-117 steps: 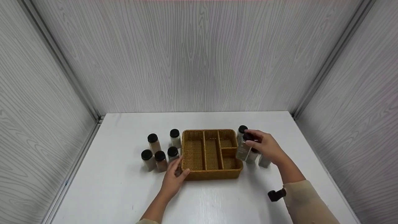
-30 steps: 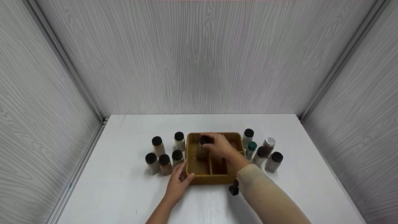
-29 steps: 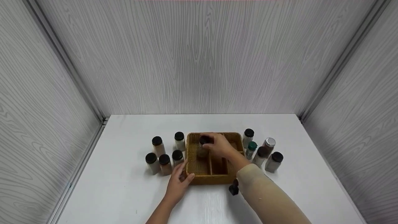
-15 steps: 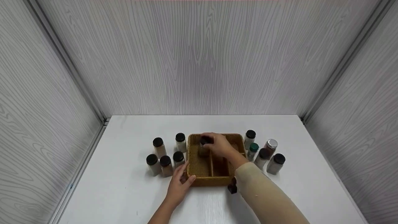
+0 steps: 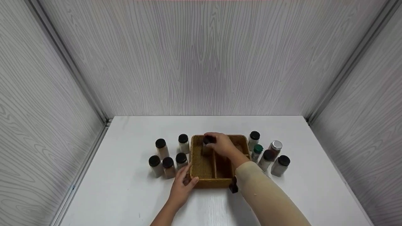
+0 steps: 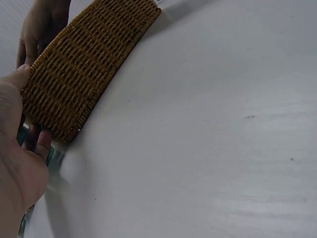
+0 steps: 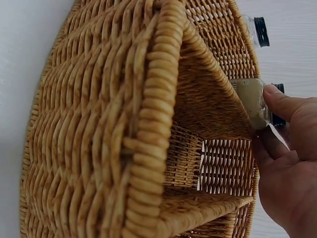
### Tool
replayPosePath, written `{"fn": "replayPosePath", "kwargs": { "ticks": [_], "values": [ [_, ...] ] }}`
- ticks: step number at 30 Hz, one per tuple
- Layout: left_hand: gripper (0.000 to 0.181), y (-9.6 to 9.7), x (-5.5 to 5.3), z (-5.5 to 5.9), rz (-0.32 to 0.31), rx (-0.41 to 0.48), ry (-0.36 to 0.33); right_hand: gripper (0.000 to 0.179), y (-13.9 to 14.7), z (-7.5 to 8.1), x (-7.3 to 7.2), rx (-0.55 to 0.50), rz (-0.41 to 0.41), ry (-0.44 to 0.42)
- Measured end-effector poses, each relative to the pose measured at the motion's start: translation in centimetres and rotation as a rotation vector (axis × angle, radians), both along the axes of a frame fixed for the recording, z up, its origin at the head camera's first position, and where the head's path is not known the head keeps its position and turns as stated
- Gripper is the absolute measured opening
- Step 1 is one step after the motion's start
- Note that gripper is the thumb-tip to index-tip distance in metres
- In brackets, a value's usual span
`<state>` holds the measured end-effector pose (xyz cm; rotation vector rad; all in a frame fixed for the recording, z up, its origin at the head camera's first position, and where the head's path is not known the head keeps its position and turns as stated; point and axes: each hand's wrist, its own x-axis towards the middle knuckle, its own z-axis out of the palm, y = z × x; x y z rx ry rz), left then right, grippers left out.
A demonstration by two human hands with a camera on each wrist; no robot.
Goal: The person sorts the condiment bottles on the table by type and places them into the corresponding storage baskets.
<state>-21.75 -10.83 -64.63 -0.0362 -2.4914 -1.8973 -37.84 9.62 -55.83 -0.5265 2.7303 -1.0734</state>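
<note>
A brown woven basket (image 5: pixel 216 183) with several compartments sits mid-table. My left hand (image 5: pixel 181 189) holds its front left corner; in the left wrist view the thumb rests at the rim of the basket (image 6: pixel 84 64), and the other fingers reach round the corner. My right hand (image 5: pixel 222 146) grips a clear spice jar (image 5: pixel 206 151) near its black lid. That jar stands roughly upright in the back of the wide left compartment, close to the divider. Pale contents show through the jar (image 7: pixel 251 101) in the right wrist view. My right hand (image 7: pixel 292 144) hides part of the lid.
Several black-lidded jars (image 5: pixel 162 150) stand left of the basket, one close by my left hand. To its right are a green-lidded jar (image 5: pixel 257 153), a silver-lidded jar (image 5: pixel 275 148) and several black-lidded ones (image 5: pixel 280 166). Grey wood-grain panels (image 5: pixel 201 62) enclose the table.
My right hand has carried the jar from the right-hand group leftward into the basket's left compartment. Within the last second it has shifted slightly towards the back. My left hand stays at the corner.
</note>
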Motion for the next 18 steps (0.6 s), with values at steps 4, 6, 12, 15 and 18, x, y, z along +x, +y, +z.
{"fn": "replayPosePath", "kwargs": {
  "ticks": [4,6,12,15,18],
  "values": [
    [0.070,-0.02,0.01,-0.08,0.002,0.006,-0.001,0.050,0.08,-0.15,-0.03,-0.007,0.001,0.000],
    [0.071,-0.01,0.04,-0.09,0.001,0.009,0.001,0.049,0.11,-0.26,0.01,-0.015,0.004,0.006],
    [0.072,0.11,0.15,0.04,-0.009,0.029,-0.009,0.050,0.24,-0.47,0.22,-0.022,0.004,0.014],
    [0.073,0.16,0.17,0.12,-0.012,0.040,-0.016,0.053,0.32,-0.47,0.31,-0.026,0.000,0.007],
    [0.073,0.19,0.15,0.12,-0.005,0.040,-0.010,0.056,0.43,-0.45,0.35,-0.039,0.000,0.007]
  ]
}}
